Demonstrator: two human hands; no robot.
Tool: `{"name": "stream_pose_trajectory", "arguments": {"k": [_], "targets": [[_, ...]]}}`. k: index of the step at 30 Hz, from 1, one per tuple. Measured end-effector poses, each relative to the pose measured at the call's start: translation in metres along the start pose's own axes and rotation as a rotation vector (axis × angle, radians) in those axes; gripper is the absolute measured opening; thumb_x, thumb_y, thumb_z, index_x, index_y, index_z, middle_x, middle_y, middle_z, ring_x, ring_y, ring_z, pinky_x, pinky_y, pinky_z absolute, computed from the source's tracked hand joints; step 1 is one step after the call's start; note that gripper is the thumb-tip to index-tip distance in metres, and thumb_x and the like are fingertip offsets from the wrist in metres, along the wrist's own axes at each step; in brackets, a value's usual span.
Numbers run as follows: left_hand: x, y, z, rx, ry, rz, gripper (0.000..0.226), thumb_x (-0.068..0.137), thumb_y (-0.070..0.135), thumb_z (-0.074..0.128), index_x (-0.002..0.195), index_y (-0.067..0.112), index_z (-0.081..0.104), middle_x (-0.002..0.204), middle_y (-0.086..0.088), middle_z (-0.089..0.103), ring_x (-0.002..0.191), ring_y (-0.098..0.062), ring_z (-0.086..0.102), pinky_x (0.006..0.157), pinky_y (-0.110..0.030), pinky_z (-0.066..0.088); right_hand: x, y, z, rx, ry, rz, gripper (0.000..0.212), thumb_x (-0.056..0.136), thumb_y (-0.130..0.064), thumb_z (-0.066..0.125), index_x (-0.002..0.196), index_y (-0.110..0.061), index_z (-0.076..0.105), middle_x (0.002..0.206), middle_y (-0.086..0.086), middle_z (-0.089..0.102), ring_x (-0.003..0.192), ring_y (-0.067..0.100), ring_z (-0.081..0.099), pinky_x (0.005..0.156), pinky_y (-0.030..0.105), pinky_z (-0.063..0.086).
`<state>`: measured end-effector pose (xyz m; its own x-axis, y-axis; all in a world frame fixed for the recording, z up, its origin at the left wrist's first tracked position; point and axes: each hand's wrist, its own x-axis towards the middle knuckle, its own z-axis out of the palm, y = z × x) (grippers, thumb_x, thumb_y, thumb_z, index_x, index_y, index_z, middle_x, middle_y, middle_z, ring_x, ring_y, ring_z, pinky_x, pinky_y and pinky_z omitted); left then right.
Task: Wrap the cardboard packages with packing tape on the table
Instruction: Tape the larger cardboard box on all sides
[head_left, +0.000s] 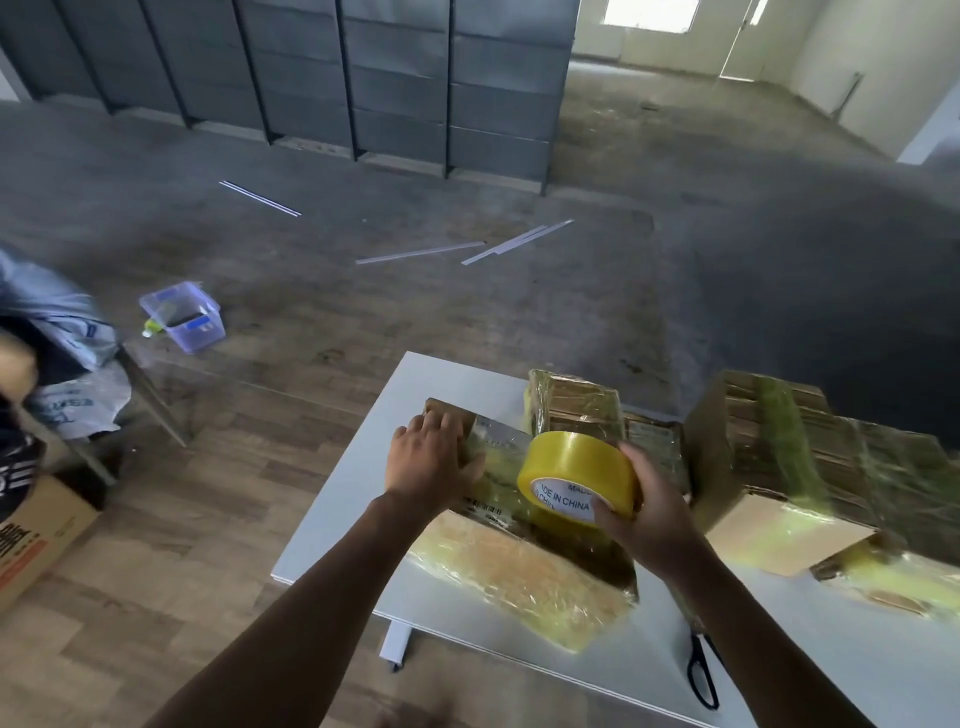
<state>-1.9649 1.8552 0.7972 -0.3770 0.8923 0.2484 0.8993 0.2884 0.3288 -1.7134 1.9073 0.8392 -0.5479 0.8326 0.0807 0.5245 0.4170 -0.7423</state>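
Observation:
A flat cardboard package (524, 561), partly covered in yellowish tape, lies on the white table (353, 499). My left hand (428, 460) presses down on its far left end. My right hand (649, 504) grips a yellow roll of packing tape (574, 475) just above the package, and a strip of tape runs from the roll to the package top. A small taped bundle (576, 402) stands behind the roll. A larger taped stack of cardboard (789, 467) sits to the right.
Black scissors (702, 675) lie near the table's front edge. On the floor at the left are a clear plastic tub (184, 317), a bag-covered chair (67, 358) and an open carton (36, 535). Thin white strips (467, 249) lie on the floor beyond.

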Motion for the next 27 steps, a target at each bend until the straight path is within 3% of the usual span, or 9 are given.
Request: {"name": "stream_pose_trajectory", "arguments": {"k": [3, 6, 10, 12, 14, 16, 19, 22, 27], "targets": [[0.001, -0.001, 0.000, 0.033, -0.040, -0.020, 0.037, 0.087, 0.048, 0.057, 0.105, 0.016, 0.053, 0.110, -0.003, 0.058, 0.105, -0.024, 0.053, 0.083, -0.034, 0.035, 0.004, -0.009, -0.017, -0.094, -0.063, -0.078, 0.070, 0.075, -0.027, 0.068, 0.137, -0.042, 0.040, 0.123, -0.013, 0.053, 0.109, 0.007, 0.055, 0.086, 0.031, 0.053], [0.002, 0.000, 0.000, 0.091, -0.073, -0.009, 0.037, 0.091, 0.046, 0.055, 0.113, 0.016, 0.050, 0.118, -0.004, 0.056, 0.111, -0.025, 0.051, 0.088, -0.036, 0.037, 0.002, -0.015, -0.039, -0.216, -0.177, -0.088, 0.078, 0.076, -0.026, 0.070, 0.137, -0.054, 0.031, 0.129, -0.015, 0.050, 0.110, 0.008, 0.055, 0.085, 0.028, 0.054], [-0.004, 0.007, 0.003, -0.045, -0.048, 0.309, 0.018, 0.081, 0.008, 0.069, 0.088, 0.012, 0.053, 0.085, -0.011, 0.058, 0.076, -0.034, 0.061, 0.053, -0.031, 0.037, -0.002, -0.021, -0.039, -0.333, -0.155, -0.157, 0.084, 0.078, -0.024, 0.070, 0.145, -0.046, 0.024, 0.141, -0.012, 0.045, 0.123, 0.009, 0.047, 0.098, 0.036, 0.047], [-0.004, 0.003, -0.003, -0.138, -0.061, 0.373, 0.011, 0.084, 0.016, 0.069, 0.087, 0.012, 0.059, 0.091, -0.008, 0.060, 0.082, -0.030, 0.062, 0.058, -0.030, 0.039, -0.005, -0.016, -0.035, -0.266, -0.053, -0.155, 0.077, 0.079, -0.022, 0.071, 0.144, -0.039, 0.031, 0.135, -0.011, 0.046, 0.117, 0.005, 0.045, 0.094, 0.028, 0.044], [-0.009, -0.004, -0.008, -0.135, -0.230, 0.361, 0.036, 0.086, 0.049, 0.061, 0.111, 0.022, 0.063, 0.122, -0.001, 0.054, 0.114, -0.022, 0.048, 0.086, -0.037, 0.042, -0.010, -0.005, -0.030, -0.164, 0.000, -0.112, 0.064, 0.084, -0.025, 0.070, 0.138, -0.033, 0.037, 0.123, -0.016, 0.047, 0.108, 0.005, 0.050, 0.083, 0.018, 0.045], [-0.015, -0.008, -0.012, -0.024, -0.330, 0.408, 0.077, 0.072, 0.078, 0.051, 0.135, 0.034, 0.047, 0.146, 0.006, 0.035, 0.136, -0.021, 0.025, 0.110, -0.042, 0.024, -0.016, 0.002, -0.026, -0.051, -0.002, -0.061, 0.057, 0.086, -0.026, 0.069, 0.130, -0.039, 0.035, 0.112, -0.026, 0.046, 0.097, 0.001, 0.054, 0.069, 0.010, 0.047], [-0.009, -0.010, -0.014, 0.106, -0.330, 0.550, 0.128, 0.049, 0.097, 0.039, 0.152, 0.024, 0.015, 0.161, 0.002, -0.001, 0.148, -0.023, -0.013, 0.118, -0.046, -0.005, -0.016, 0.003, -0.024, -0.025, -0.012, -0.054, 0.061, 0.085, -0.020, 0.071, 0.125, -0.047, 0.033, 0.110, -0.027, 0.045, 0.097, 0.001, 0.052, 0.069, 0.009, 0.045], [0.008, -0.008, -0.012, 0.222, -0.433, 0.547, 0.139, 0.046, 0.094, 0.048, 0.153, 0.022, -0.003, 0.158, -0.001, -0.016, 0.146, -0.023, -0.021, 0.117, -0.046, -0.011, -0.011, 0.002, -0.025, -0.043, -0.059, -0.065, 0.062, 0.084, -0.020, 0.071, 0.122, -0.052, 0.033, 0.117, -0.017, 0.048, 0.103, 0.006, 0.053, 0.074, 0.012, 0.045], [0.009, -0.009, -0.005, 0.132, -0.363, 0.508, 0.125, 0.052, 0.083, 0.063, 0.150, 0.025, 0.013, 0.159, -0.001, 0.015, 0.147, -0.020, 0.007, 0.121, -0.040, 0.002, -0.013, 0.009, -0.025, 0.048, -0.054, -0.047, 0.062, 0.077, -0.038, 0.074, 0.121, -0.061, 0.037, 0.122, -0.035, 0.045, 0.112, 0.000, 0.052, 0.083, 0.016, 0.049]]}}
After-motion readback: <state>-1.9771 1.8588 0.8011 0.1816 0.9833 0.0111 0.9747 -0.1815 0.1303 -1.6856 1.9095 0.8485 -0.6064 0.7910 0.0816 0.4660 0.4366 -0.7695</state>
